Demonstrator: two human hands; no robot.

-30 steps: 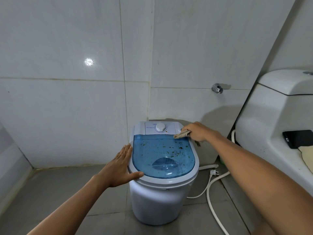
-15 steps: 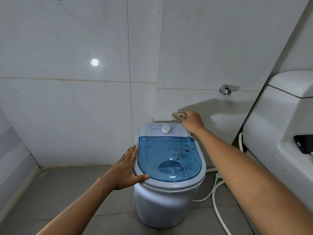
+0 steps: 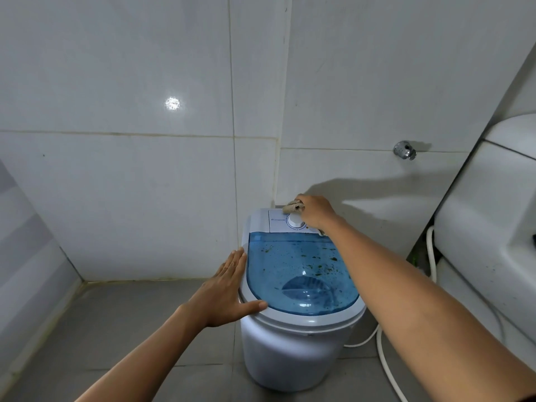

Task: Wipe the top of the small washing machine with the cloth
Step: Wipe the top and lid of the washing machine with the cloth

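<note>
On the grey tiled floor, in the corner of a white-tiled bathroom, stands the small washing machine, and its top is far from clean: the blue see-through lid is scattered with dark green specks, thickest toward the right and middle. Only the white control panel at the back looks clear of dirt. The cloth, a small bunched tan rag, sits at the back edge of that panel, just behind the dial, with the right hand closed around it, fingers curled on the fabric. The left hand lies flat and open against the left rim of the machine, thumb on the front edge, seemingly steadying it. By my reading the wiping has barely started; the whole lid is left.

Compared with half a second ago, the right hand has dropped from above the back corner and come leftward toward the dial. The left hand has not shifted. Beside the machine, a white hose trails on the floor.
</note>
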